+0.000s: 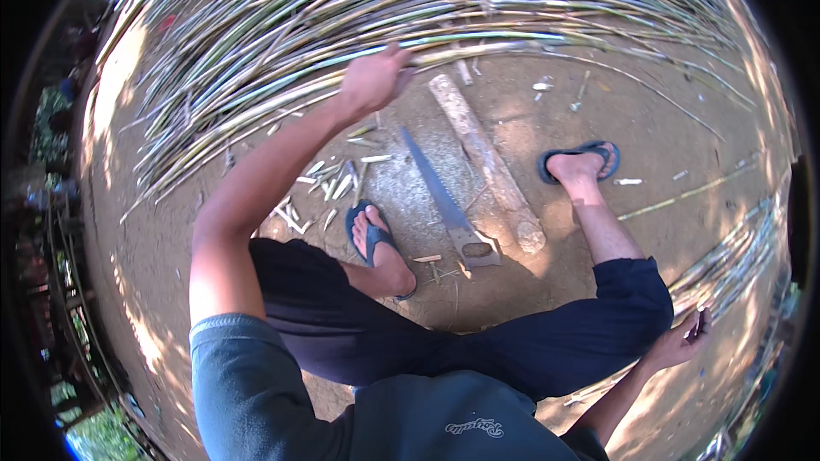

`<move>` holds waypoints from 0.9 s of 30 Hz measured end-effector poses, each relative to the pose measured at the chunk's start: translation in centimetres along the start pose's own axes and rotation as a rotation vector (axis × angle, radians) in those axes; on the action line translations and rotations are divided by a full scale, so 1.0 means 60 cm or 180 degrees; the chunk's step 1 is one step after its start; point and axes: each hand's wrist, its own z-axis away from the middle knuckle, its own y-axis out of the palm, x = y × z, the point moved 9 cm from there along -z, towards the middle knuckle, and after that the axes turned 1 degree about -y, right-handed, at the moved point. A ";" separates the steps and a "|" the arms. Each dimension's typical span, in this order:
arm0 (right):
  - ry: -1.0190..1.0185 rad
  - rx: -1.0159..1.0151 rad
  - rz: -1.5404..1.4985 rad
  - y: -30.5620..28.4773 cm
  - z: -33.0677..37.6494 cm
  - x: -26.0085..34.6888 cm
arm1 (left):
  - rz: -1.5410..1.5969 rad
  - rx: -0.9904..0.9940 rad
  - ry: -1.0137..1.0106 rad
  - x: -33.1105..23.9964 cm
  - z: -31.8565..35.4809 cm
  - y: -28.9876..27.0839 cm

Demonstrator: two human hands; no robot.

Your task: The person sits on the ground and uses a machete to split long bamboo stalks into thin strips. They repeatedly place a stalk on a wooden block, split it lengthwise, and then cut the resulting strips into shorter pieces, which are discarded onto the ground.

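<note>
My left hand (372, 83) is stretched forward over the near edge of a large pile of thin bamboo poles (307, 26). Its fingers look loosely apart and slightly blurred, and whether they touch a pole is unclear. Off to the right, beside my knee, my right hand (679, 346) is closed round a small dark object that I cannot make out. Between my feet lies a hand saw (442, 192) on the dirt, its handle toward me. To the right of the saw rests a thick, rough log (487, 162).
Short cut bamboo pieces (329, 181) are scattered near my left sandal (369, 230). A second bundle of thin bamboo (726, 256) lies at the right, near my right hand. One long stick (683, 198) lies on the ground beyond my right sandal (615, 158).
</note>
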 end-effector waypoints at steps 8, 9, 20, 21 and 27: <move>0.3869 0.3081 -0.4271 0.438 0.215 0.265 | 0.0570 0.0287 0.0305 -0.342 0.052 -0.028; 0.3857 0.3255 -0.4657 0.466 0.230 0.279 | 0.0558 0.0208 0.0421 -0.367 0.067 -0.027; 0.3037 0.1762 -0.4217 0.621 0.057 0.109 | -0.0420 0.0766 -0.0880 -0.031 0.323 -0.152; 0.2960 0.1569 -0.4185 0.641 0.013 0.080 | -0.0331 0.1233 -0.1153 0.013 0.362 -0.175; 0.3067 0.1686 -0.4339 0.777 -0.317 -0.051 | -0.0862 0.0195 -0.2193 0.292 0.633 -0.316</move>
